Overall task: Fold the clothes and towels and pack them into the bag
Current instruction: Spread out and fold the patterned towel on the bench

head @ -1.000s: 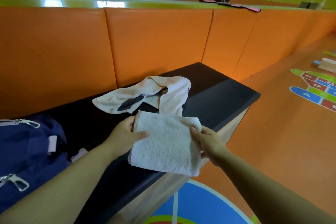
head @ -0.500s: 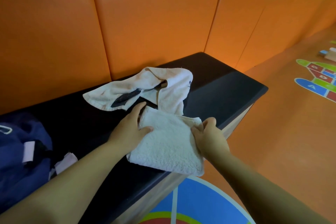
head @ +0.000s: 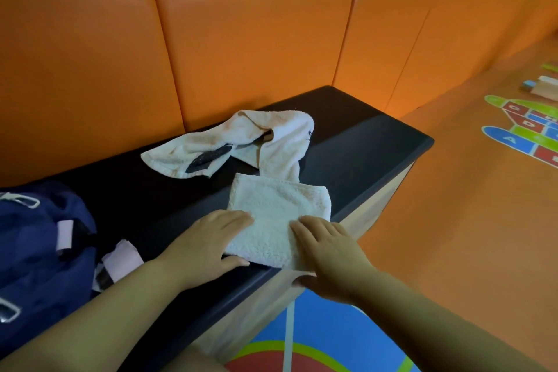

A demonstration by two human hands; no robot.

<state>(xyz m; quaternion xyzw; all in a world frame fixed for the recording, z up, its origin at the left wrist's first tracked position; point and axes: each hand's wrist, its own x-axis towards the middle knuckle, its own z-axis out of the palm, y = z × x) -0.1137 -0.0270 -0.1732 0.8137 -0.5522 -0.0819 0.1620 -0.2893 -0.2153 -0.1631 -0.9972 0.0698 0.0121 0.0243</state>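
A folded white towel (head: 277,214) lies at the front edge of the black bench (head: 368,142), its near edge hanging slightly over. My left hand (head: 208,244) rests on its left side, fingers on top and thumb under the near corner. On the right side sits my right hand (head: 329,257), its thumb tucked below the overhanging edge. Behind the folded towel a crumpled pale towel (head: 241,145) lies unfolded and touches its far edge. The dark blue bag (head: 39,251) sits on the bench at the far left, with metal zip pulls showing.
A pale piece of cloth (head: 123,260) sticks out beside the bag. Orange padded panels (head: 256,48) back the bench. To the right lies orange floor with a coloured hopscotch print (head: 525,133) and a small wooden block (head: 543,90).
The folded towel has come down from being held above the bench edge to lying on it. Both hands have flattened onto its near corners. The view has tilted down and leftwards.
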